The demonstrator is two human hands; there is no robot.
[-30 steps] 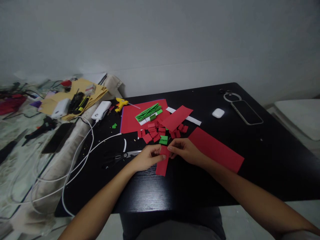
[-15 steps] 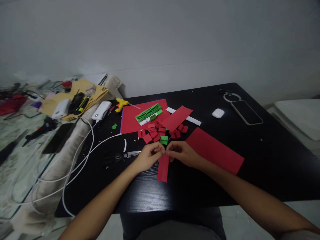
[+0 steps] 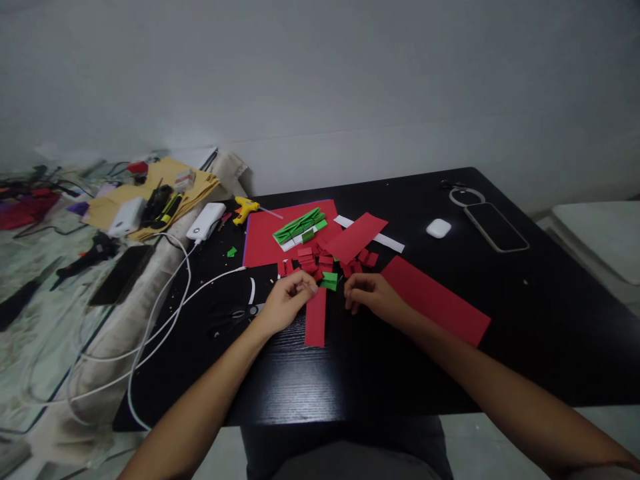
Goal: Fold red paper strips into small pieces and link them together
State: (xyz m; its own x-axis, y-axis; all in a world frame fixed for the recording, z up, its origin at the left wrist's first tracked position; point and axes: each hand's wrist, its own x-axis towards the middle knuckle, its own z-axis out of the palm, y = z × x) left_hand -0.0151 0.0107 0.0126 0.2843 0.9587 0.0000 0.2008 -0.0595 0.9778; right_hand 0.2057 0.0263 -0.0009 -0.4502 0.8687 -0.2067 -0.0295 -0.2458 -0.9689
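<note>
Between the thumb and fingers of my left hand [image 3: 289, 300], the top end of a red paper strip [image 3: 315, 321] is pinched. The strip hangs toward the table's front edge. My right hand [image 3: 373, 293] is apart from the strip, its fingers curled in; whether anything small is inside is hidden. Just beyond the hands are a folded green paper piece [image 3: 329, 281] and a pile of small folded red paper pieces [image 3: 306, 255]. Black-handled scissors [image 3: 231, 316] lie left of my left hand, their blades partly covered by it. A large red paper sheet [image 3: 437, 301] lies by my right forearm.
A yellow glue gun [image 3: 245, 209], green folded strips [image 3: 300, 225] on red sheets and a white power bank [image 3: 206, 222] with cables stand at the back left. A white earbud case [image 3: 439, 228] and a phone [image 3: 496, 227] lie right. Tools clutter the left side.
Both hands were together at the strip's top end; now they are apart. My left hand has moved slightly left with the strip, and my right hand has let go and drawn right.
</note>
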